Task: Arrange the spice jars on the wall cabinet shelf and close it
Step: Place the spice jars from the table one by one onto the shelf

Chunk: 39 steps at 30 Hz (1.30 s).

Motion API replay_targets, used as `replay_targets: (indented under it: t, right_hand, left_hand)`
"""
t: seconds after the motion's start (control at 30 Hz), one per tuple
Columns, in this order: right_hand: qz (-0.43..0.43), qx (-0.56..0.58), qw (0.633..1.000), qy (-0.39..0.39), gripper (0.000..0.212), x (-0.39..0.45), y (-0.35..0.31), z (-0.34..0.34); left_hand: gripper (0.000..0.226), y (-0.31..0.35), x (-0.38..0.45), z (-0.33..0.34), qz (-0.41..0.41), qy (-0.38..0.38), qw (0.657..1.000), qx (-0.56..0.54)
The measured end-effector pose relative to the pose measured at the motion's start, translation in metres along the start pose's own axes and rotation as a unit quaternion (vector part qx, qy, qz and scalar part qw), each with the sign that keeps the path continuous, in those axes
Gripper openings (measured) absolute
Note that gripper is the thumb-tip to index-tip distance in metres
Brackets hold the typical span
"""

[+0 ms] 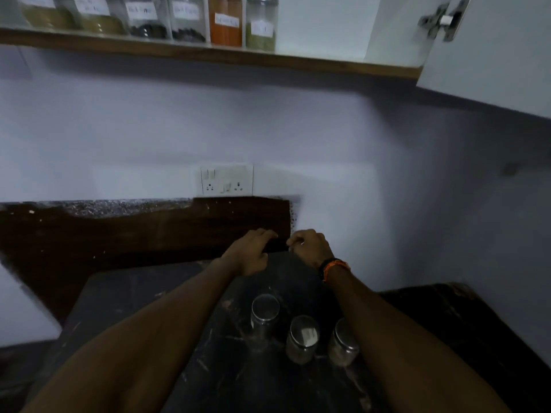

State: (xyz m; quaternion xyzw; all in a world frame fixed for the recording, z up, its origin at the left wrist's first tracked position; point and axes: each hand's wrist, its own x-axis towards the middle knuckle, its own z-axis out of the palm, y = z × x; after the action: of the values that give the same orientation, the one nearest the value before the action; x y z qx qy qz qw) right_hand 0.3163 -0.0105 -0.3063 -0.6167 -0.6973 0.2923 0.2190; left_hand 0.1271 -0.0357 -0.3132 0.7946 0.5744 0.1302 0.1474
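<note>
Spice jars (226,22) fill shelf (208,55) | three lidded jars (301,338) on counter (134,308) | both hands' grip loose, empty

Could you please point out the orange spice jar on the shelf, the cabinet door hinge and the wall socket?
Orange spice jar (225,20): head view, on its front face by the label.
Cabinet door hinge (445,20): head view, on the metal arm.
Wall socket (226,179): head view, middle of the white plate.
</note>
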Motion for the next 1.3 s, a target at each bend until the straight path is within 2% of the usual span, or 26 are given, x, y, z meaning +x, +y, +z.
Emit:
replay_targets:
  t: [0.13,0.23,0.3,0.4,0.5,0.67,0.77,0.9,1.0,1.1,1.2,1.3]
  right_hand:
    - [0.028,-0.083,0.994,-0.065,0.026,-0.022,0.039,0.032]
    - [0.047,-0.121,0.988,-0.078,0.024,-0.04,0.065,0.055]
    - [0.058,-0.128,0.986,-0.084,0.026,-0.052,0.08,0.066]
    - [0.099,-0.139,0.98,-0.103,0.045,-0.068,0.097,0.08]
    - [0.121,-0.161,0.972,-0.118,0.055,-0.08,0.108,0.094]
    - [0.168,-0.186,0.96,-0.127,0.09,-0.087,0.113,0.117]
    - [0.174,-0.168,0.963,-0.117,0.091,-0.087,0.118,0.128]
    - [0.148,-0.16,0.969,-0.114,0.071,-0.085,0.124,0.132]
    - [0.132,-0.145,0.975,-0.101,0.056,-0.089,0.126,0.13]
    - [0.126,-0.114,0.98,-0.103,0.06,-0.093,0.125,0.125]
    - [0.113,-0.075,0.986,-0.097,0.064,-0.092,0.123,0.117]
    - [0.085,0.003,0.992,-0.095,0.063,-0.089,0.118,0.107]
  left_hand:
    - [0.049,-0.001,-0.017,0.045,-0.016,-0.078,0.994,-0.069]
    - [0.055,0.0,-0.027,0.08,-0.05,-0.135,0.985,-0.09]
    - [0.051,0.005,-0.033,0.099,-0.058,-0.161,0.98,-0.1]
    - [0.046,0.009,-0.042,0.122,-0.05,-0.179,0.979,-0.085]
    - [0.048,0.009,-0.054,0.138,-0.058,-0.211,0.969,-0.115]
    - [0.046,0.004,-0.063,0.153,-0.073,-0.231,0.959,-0.145]
    - [0.043,0.0,-0.067,0.157,-0.089,-0.226,0.958,-0.155]
    - [0.041,-0.009,-0.07,0.159,-0.128,-0.218,0.95,-0.183]
    - [0.034,-0.012,-0.072,0.163,-0.165,-0.17,0.955,-0.178]
    - [0.029,-0.012,-0.076,0.166,-0.19,-0.128,0.949,-0.215]
    - [0.028,-0.014,-0.083,0.169,-0.22,-0.087,0.929,-0.286]
    - [0.026,-0.013,-0.095,0.173,-0.264,-0.054,0.873,-0.407]
